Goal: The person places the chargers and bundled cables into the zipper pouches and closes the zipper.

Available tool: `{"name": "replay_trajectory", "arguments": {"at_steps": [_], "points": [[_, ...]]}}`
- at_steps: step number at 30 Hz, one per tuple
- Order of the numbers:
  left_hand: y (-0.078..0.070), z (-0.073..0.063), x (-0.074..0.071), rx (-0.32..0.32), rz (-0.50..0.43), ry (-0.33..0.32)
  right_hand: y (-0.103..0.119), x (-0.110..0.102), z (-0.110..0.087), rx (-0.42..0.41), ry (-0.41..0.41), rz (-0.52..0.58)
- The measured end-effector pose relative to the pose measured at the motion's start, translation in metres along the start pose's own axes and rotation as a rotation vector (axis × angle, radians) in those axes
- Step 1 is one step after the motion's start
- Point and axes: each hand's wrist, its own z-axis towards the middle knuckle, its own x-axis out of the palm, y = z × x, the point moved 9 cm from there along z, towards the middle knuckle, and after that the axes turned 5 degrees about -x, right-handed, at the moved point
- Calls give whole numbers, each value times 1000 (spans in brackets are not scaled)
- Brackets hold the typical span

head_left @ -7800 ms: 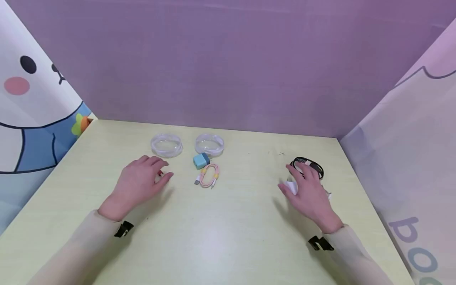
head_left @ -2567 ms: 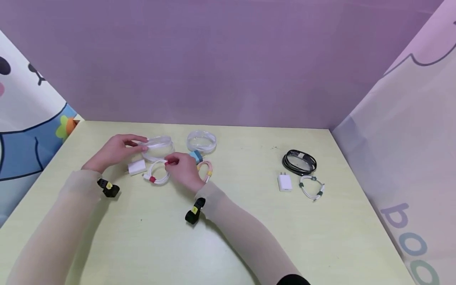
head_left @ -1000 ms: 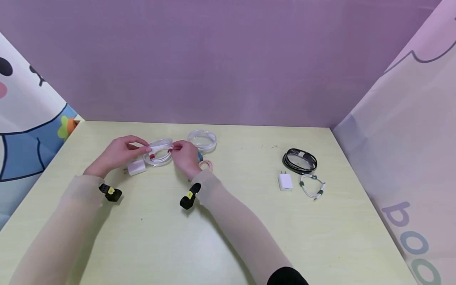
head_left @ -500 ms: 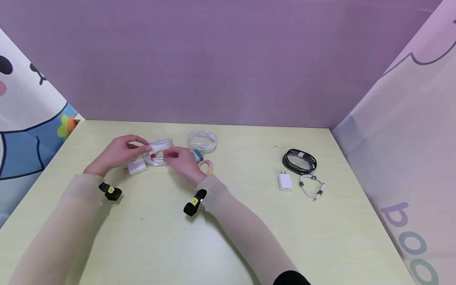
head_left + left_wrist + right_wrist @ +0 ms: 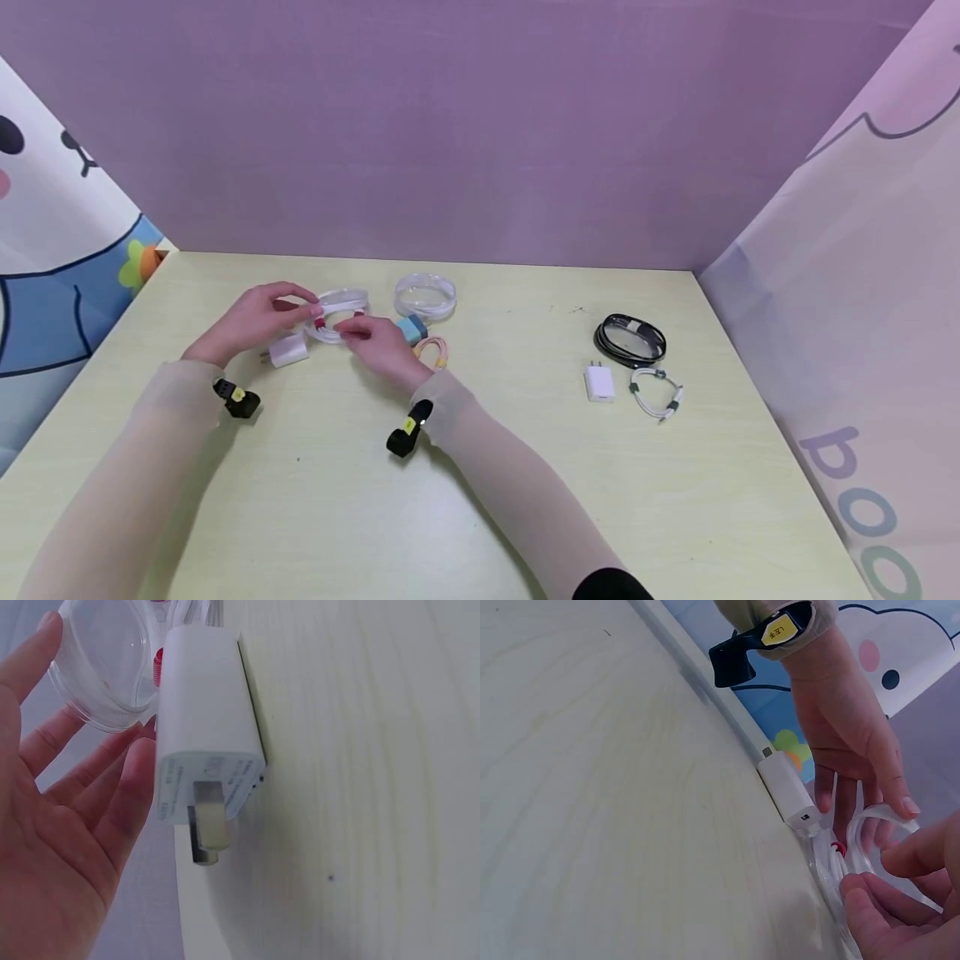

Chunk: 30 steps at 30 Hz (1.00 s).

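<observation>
A clear round plastic container (image 5: 347, 294) stands at the back left of the table, with a coiled white charging cable (image 5: 838, 859) in it, bound by red ties. My left hand (image 5: 258, 321) grips the container's left side, thumb at the near rim and fingers behind. The fingertips of my right hand (image 5: 382, 343) pinch at its front wall, one finger inside the ring and one outside. Beside the left hand lies a white charger plug (image 5: 206, 697), prongs pointing left. Behind the right hand sit a blue plug (image 5: 411, 328) and a pink cable (image 5: 438, 346), both partly covered.
A second clear round container (image 5: 425, 297) stands right of the first. On the right side of the table (image 5: 450, 517) are a black coiled cable (image 5: 602, 337), a white plug (image 5: 599, 383) and a small white cable (image 5: 647, 407). A purple wall (image 5: 480, 133) closes off the back.
The white cable has gone from the table into the left container. My right hand came from the right side, let go of the cable there and shifted to the container's front wall.
</observation>
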Motion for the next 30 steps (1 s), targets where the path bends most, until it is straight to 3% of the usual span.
{"name": "replay_trajectory", "arguments": {"at_steps": [10,16,25,30], "points": [[8,3,-2,10,-63,4,7,17,0,-104,99,81],[9,0,-1,12,-87,13,11,37,4,-103,141,163],[15,1,2,4,-141,31,15,54,12,-89,122,115],[12,2,2,19,-145,8,18,59,13,-102,111,26]]}}
